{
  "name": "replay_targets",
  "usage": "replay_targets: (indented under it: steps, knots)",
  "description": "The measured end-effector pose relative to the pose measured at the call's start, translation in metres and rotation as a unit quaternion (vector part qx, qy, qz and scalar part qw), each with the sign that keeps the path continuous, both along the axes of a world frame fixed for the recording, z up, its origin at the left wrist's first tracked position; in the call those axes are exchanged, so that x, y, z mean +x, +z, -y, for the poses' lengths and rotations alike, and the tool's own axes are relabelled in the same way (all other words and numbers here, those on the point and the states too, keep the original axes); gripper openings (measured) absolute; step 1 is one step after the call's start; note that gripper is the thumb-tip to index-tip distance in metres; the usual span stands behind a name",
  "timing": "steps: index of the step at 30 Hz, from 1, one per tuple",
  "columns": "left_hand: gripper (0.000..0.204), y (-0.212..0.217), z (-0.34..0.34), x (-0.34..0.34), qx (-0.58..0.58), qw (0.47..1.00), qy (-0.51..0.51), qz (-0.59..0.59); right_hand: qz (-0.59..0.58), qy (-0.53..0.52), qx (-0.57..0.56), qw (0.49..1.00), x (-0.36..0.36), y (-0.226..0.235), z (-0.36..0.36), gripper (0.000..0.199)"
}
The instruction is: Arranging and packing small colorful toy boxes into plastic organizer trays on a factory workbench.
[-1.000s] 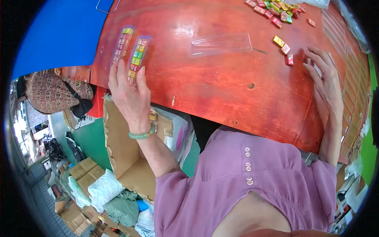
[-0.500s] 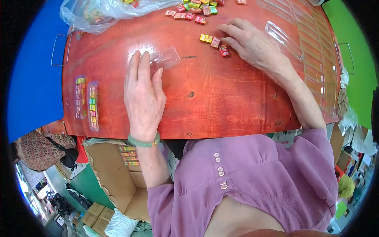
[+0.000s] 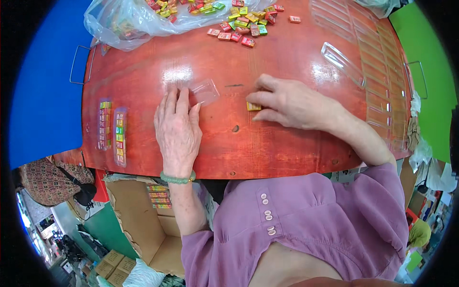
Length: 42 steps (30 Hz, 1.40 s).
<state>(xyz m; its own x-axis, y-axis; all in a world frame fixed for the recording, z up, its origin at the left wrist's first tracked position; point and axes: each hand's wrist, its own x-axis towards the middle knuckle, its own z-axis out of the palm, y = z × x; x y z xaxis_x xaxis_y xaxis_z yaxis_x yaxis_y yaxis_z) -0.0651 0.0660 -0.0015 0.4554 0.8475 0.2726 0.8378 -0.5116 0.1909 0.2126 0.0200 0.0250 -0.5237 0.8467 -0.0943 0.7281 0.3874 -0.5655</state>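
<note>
My left hand point(image 3: 178, 129) lies on the red tabletop with its fingers stretched forward. Between its index finger and thumb is one end of a clear plastic tray point(image 3: 206, 93); I cannot tell whether the fingers press on it. My right hand point(image 3: 287, 103) is bent over the table to the right of that tray, its fingers and thumb closed round a small yellow box point(image 3: 253, 106). Any other boxes under those fingers are hidden. Beyond, a loose heap of small red, yellow and green boxes point(image 3: 247, 21) spreads out from a clear plastic bag point(image 3: 138, 28).
Two filled narrow trays, one of them a tray point(image 3: 120, 136) of coloured boxes, lie at the left. Another clear tray point(image 3: 342, 62) and rows of clear trays point(image 3: 377, 62) occupy the right side. An open cardboard box point(image 3: 138, 215) stands below the table's near edge.
My right hand has come nearer and slightly left, and the small boxes beside it have been drawn along under its fingers. My left hand remains beside the clear tray. The view has shifted slightly.
</note>
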Motion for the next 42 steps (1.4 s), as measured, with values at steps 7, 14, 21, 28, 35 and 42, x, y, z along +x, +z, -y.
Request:
replay_targets:
  steps: [7,14,21,28,35,42]
  knots:
    - [0.047,0.001,0.0,-0.006,0.011,0.998,0.015,0.054,0.07,-0.092,0.34,0.933,0.032,-0.018,-0.094,0.03]
    - [0.043,0.003,0.007,-0.01,0.017,0.999,0.008,0.046,0.04,-0.075,0.362,0.928,0.026,-0.039,-0.096,0.029]
    - [0.043,0.017,0.006,-0.018,-0.014,1.0,0.022,-0.008,-0.155,-0.116,-0.12,0.974,0.03,0.006,-0.055,0.029]
    - [0.037,0.023,-0.013,0.044,-0.008,0.986,-0.122,0.112,-0.037,-0.173,0.063,0.982,0.061,0.014,-0.032,0.026]
    - [0.022,0.022,-0.023,0.08,-0.056,0.982,-0.162,0.078,-0.011,-0.108,0.077,0.991,0.053,-0.002,-0.012,0.029]
    - [0.018,0.013,-0.015,0.085,-0.077,0.983,-0.148,0.078,0.073,-0.121,0.104,0.984,0.046,-0.002,-0.007,0.025]
